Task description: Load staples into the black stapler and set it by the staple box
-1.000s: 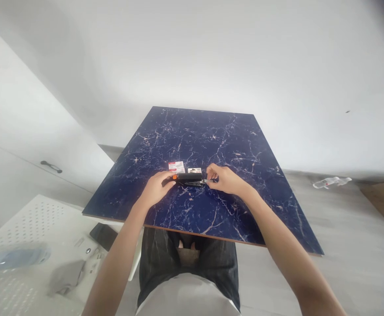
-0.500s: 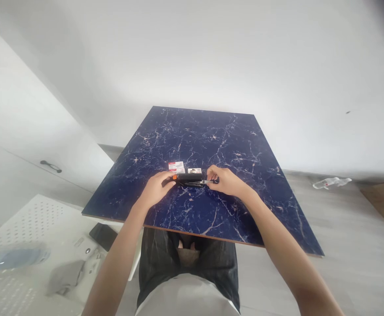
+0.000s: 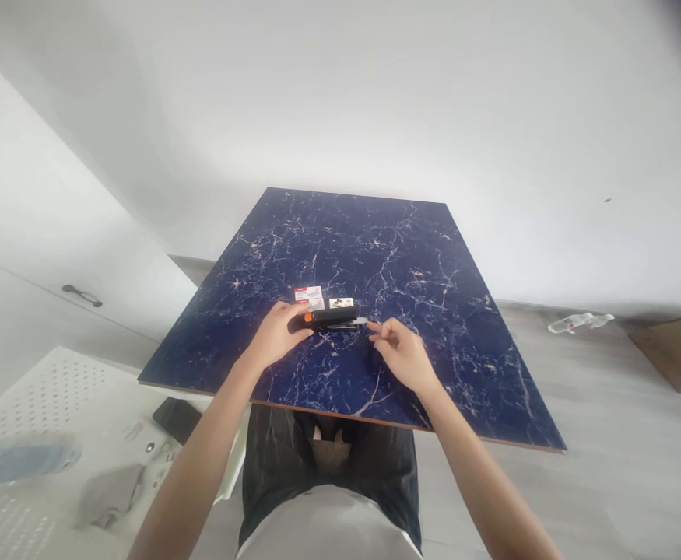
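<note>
A black stapler (image 3: pixel 334 316) with an orange end lies on the dark blue marbled table (image 3: pixel 363 249). My left hand (image 3: pixel 278 334) grips its orange end between thumb and fingers. From the right end sticks out a short silver metal strip (image 3: pixel 362 320). Close to that strip is my right hand (image 3: pixel 399 350), its fingers bent and slightly apart. Its fingertips are at the strip's tip; whether they touch it I cannot tell. Just behind the stapler sit red-and-white small boxes (image 3: pixel 308 294) and a white box with a dark picture (image 3: pixel 341 302).
At lower left a white perforated surface (image 3: pixel 54 381) bears a dark phone-like slab (image 3: pixel 177 420), a clear bottle (image 3: pixel 22 459) and a grey cloth-like item (image 3: pixel 112 494). On the floor at right lie clear plastic bottles (image 3: pixel 579 322) beside brown cardboard (image 3: pixel 675 350).
My right hand has drawn slightly back and down, and its pinch at the metal strip has loosened. My left hand stays on the stapler. The whole view has shifted a little.
</note>
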Available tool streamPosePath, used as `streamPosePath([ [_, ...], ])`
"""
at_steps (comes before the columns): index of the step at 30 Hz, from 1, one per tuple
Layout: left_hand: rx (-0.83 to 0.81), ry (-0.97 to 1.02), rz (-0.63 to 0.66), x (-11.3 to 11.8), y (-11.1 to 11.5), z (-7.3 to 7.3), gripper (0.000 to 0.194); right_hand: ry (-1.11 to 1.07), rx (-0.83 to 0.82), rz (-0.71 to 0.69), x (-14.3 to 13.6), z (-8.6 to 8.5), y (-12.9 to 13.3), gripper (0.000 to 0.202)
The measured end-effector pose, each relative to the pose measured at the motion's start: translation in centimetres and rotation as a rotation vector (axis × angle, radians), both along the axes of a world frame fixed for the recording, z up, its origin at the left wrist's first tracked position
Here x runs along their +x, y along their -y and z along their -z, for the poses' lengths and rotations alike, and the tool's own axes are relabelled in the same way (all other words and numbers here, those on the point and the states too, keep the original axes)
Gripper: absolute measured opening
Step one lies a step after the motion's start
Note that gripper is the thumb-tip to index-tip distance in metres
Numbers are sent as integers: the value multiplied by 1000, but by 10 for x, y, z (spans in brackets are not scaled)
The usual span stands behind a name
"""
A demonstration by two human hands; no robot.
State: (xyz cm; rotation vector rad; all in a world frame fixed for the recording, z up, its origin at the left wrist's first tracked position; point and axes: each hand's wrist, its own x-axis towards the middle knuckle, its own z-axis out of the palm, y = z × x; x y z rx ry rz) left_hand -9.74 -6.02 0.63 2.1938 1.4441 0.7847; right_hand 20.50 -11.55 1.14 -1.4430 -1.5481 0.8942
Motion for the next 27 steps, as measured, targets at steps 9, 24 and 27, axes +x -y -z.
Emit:
streamPosePath([
  [9,-17,-11,11,6,2,1,48,-117,-35,-12,-5,11,-14,15],
  [24,48,-23,30,9,0,1,46,-73,37,-62,-36,6,-14,17],
  [27,54,-28,32,8,-2,0,45,-77,23,-71,-36,7,-13,18],
])
